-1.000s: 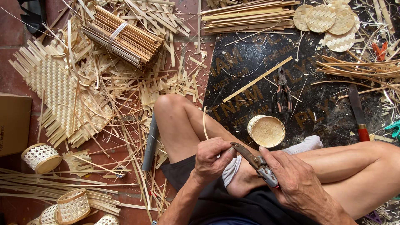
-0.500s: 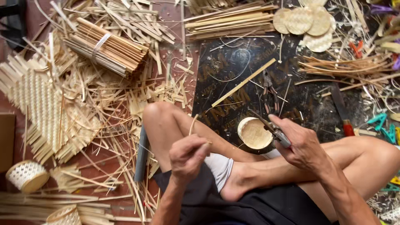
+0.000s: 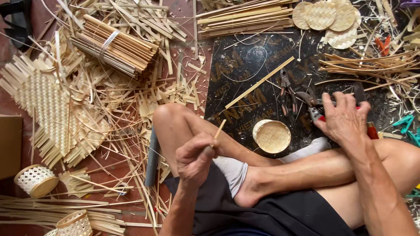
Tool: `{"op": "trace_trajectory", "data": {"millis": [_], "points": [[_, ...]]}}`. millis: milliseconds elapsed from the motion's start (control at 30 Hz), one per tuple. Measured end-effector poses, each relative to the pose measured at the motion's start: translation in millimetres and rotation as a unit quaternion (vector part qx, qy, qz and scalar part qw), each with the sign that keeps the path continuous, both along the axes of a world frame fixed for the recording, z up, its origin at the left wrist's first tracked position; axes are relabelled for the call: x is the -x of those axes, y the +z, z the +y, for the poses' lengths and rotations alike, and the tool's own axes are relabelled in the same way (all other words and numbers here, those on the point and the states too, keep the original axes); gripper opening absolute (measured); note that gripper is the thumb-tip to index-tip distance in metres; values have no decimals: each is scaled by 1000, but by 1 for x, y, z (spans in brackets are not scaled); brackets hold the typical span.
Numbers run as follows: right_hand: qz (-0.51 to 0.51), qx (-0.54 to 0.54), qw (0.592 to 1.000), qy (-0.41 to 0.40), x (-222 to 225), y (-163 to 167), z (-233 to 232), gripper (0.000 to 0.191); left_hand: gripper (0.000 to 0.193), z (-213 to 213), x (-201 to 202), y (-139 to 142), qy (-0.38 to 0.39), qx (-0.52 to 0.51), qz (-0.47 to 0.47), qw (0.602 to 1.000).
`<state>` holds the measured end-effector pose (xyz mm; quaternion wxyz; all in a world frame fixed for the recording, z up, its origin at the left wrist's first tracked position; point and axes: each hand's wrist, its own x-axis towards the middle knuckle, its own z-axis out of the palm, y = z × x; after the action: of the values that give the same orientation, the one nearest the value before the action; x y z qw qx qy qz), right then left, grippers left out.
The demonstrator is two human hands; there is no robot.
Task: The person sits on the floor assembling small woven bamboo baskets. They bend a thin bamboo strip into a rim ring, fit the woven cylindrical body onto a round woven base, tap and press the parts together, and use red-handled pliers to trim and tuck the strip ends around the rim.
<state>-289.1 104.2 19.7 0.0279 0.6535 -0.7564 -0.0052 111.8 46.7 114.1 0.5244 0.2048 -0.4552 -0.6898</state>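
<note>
I sit cross-legged on the floor. My left hand [image 3: 196,157] rests over my left thigh, pinching a short thin bamboo strip [image 3: 219,129] that points up and to the right. Reaching out over the black mat [image 3: 245,83], my right hand [image 3: 343,118] is closed on a pair of pruning shears [image 3: 311,105] with red handles, the blades pointing left. A small round woven bamboo lid [image 3: 271,136] lies on the mat between my knees. Dark pliers [image 3: 286,89] lie just left of the shears.
A tied bundle of bamboo sticks [image 3: 114,47] and a flat woven mat [image 3: 48,109] lie on the left among loose strips. Small woven baskets [image 3: 36,180] stand at lower left. Round woven discs [image 3: 326,17] and long splints [image 3: 372,65] sit at the upper right.
My right hand has carried the shears from over my lap out to the right onto the black mat. My left hand stayed over the thigh with the strip.
</note>
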Motion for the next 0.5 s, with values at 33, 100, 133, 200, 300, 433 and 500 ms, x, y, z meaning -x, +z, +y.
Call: {"op": "trace_trajectory", "data": {"millis": [33, 100, 133, 200, 300, 433, 500], "points": [[-1, 29, 1000, 4, -9, 7, 4, 63, 19, -2, 4, 6, -4, 3, 39, 999], [-228, 63, 971, -34, -37, 17, 6, 17, 18, -6, 14, 18, -12, 7, 115, 993], [-410, -15, 907, -90, -49, 25, 10, 25, 17, -9, 22, 22, -18, 15, 155, 988], [-696, -34, 705, -133, -74, 39, 16, 35, 17, -15, 36, 28, -52, -17, 236, 970], [-895, 126, 419, -90, -91, 57, 33, 38, 15, -16, 51, 31, -123, -60, 306, 942], [-940, 223, 259, 19, -78, 67, 50, 33, 14, -22, 55, 36, -210, -46, 297, 930], [-946, 195, 243, 83, -65, 73, 56, 32, 13, -31, 49, 42, -251, -10, 231, 940]]}}
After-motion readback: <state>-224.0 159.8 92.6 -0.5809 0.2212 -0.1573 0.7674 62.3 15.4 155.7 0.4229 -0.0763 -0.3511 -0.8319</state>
